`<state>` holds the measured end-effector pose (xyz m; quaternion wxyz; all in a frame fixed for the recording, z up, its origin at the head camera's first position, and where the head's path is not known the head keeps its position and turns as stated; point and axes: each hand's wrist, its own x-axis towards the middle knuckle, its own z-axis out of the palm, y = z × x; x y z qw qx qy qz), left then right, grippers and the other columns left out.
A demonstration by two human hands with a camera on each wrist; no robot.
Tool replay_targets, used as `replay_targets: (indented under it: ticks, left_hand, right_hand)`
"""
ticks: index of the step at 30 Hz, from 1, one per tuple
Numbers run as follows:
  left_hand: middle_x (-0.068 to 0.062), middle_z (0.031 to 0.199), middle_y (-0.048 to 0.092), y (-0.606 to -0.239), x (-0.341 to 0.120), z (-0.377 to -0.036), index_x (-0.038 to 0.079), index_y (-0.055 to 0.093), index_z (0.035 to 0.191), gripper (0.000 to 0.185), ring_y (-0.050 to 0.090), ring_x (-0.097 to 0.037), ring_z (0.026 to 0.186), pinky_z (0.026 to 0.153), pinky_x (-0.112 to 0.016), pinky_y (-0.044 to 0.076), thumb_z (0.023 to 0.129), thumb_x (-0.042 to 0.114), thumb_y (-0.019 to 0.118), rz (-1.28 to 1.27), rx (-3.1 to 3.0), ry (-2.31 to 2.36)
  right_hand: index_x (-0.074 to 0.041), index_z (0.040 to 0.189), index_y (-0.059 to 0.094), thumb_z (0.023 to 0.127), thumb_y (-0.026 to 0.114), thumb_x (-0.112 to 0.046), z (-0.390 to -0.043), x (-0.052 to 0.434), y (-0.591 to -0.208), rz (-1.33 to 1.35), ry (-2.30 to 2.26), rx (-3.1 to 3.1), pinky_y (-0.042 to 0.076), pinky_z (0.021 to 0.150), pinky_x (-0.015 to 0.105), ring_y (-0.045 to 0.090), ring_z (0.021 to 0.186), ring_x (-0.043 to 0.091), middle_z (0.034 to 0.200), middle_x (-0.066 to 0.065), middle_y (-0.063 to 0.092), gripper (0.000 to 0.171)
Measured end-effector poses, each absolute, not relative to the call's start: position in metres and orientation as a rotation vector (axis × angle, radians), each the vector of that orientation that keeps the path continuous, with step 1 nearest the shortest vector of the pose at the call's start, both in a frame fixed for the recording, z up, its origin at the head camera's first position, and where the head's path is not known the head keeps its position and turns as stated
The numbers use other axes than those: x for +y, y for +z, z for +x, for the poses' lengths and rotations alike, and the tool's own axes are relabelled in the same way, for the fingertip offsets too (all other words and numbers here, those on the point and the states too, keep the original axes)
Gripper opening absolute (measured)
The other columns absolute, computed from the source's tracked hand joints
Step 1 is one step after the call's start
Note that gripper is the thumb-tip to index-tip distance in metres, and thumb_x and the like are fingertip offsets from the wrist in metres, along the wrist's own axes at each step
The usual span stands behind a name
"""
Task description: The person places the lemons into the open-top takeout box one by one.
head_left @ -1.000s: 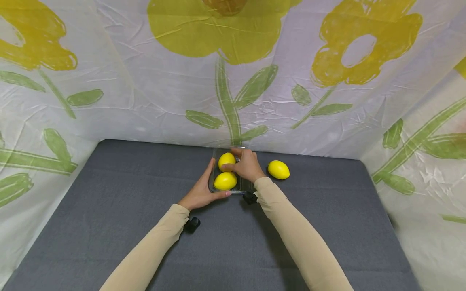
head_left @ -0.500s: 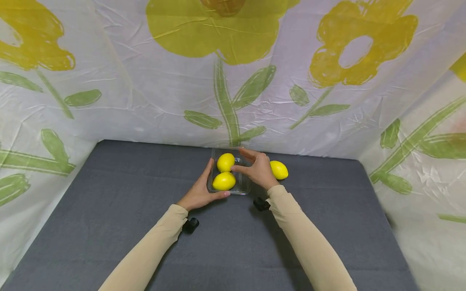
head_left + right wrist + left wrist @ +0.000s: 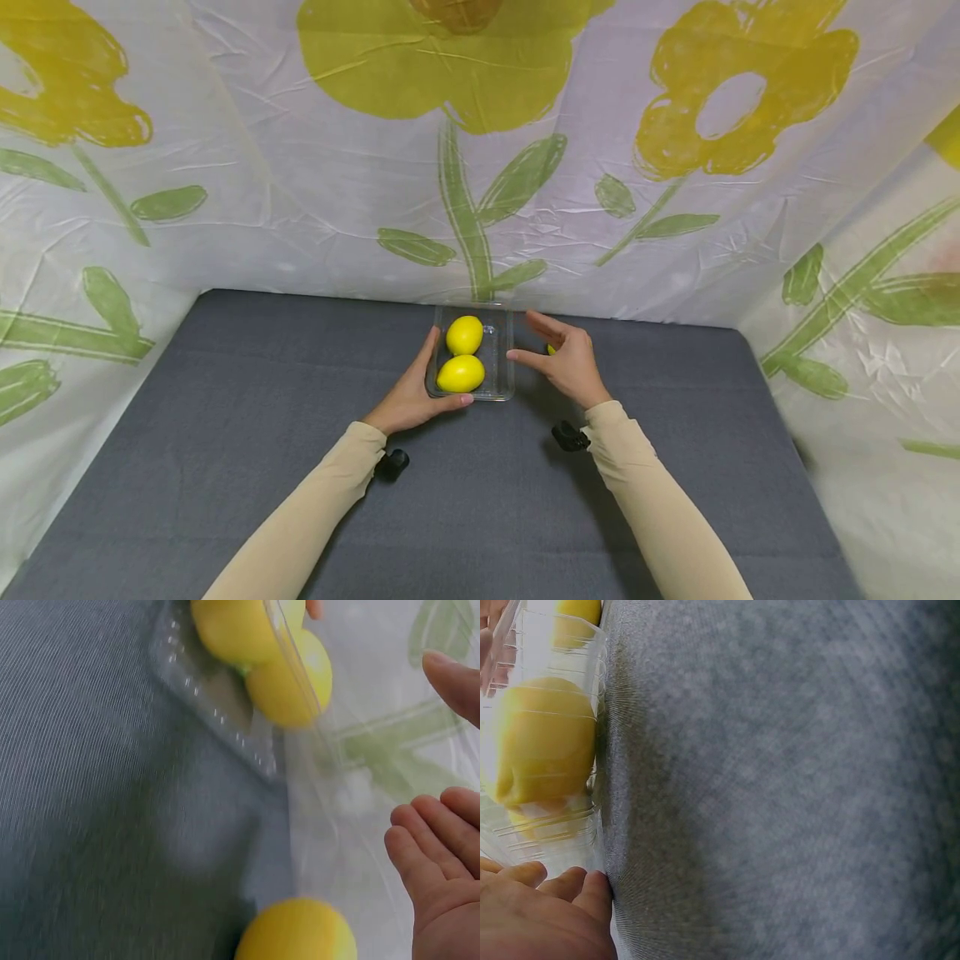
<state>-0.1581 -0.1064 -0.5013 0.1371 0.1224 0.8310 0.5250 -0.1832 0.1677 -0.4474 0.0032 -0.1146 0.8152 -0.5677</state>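
A clear plastic container (image 3: pixel 498 371) holds two yellow lemons, the far lemon (image 3: pixel 465 335) and the near lemon (image 3: pixel 461 374), both on its left side. My left hand (image 3: pixel 408 397) rests against the container's near left corner, with straight fingers along the left side and the thumb at the front edge. In the left wrist view its fingertips (image 3: pixel 592 889) touch the clear wall. Right of the container, my right hand (image 3: pixel 566 360) has fingers and thumb spread, holding nothing. Mostly hidden behind it in the head view, a third lemon (image 3: pixel 296 934) lies outside the container.
Dark grey cloth covers the table (image 3: pixel 300 500). Behind the table's back edge hangs a white curtain (image 3: pixel 300 208) printed with yellow flowers and green leaves, close beyond the container. A small black camera (image 3: pixel 570 436) sits on the right wrist, another black camera (image 3: pixel 392 464) on the left.
My right hand has withdrawn from the far lemon and moved right, out of the container, toward the third lemon. My left hand and the two lemons inside have stayed in place.
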Motion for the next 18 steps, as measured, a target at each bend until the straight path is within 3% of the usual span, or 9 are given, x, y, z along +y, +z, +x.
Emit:
replay_targets:
  ticks: [5, 18]
  left_hand:
    - [-0.001, 0.17, -0.003, -0.5, -0.107, -0.158, 0.022, -0.009, 0.164, 0.126, 0.004, -0.025, 0.155, 0.12, -0.061, 0.014, 0.083, 0.049, 0.083, 0.358, 2.413, 1.513]
    - [-0.001, 0.17, -0.002, -0.5, -0.106, -0.157, 0.022, -0.009, 0.164, 0.125, 0.004, -0.025, 0.155, 0.12, -0.06, 0.015, 0.083, 0.047, 0.083, 0.372, 2.418, 1.518]
  right_hand:
    - [-0.001, 0.144, 0.056, 0.079, 0.091, -0.021, -0.179, 0.185, -0.448, -0.303, -1.776, 2.615, 0.04, 0.112, 0.038, 0.052, 0.135, 0.028, 0.144, 0.013, 0.058, 0.077]
    - [0.001, 0.142, 0.057, 0.082, 0.088, -0.017, -0.178, 0.226, -0.462, -0.211, -1.735, 2.789, 0.044, 0.109, 0.046, 0.054, 0.132, 0.034, 0.142, 0.018, 0.058, 0.07]
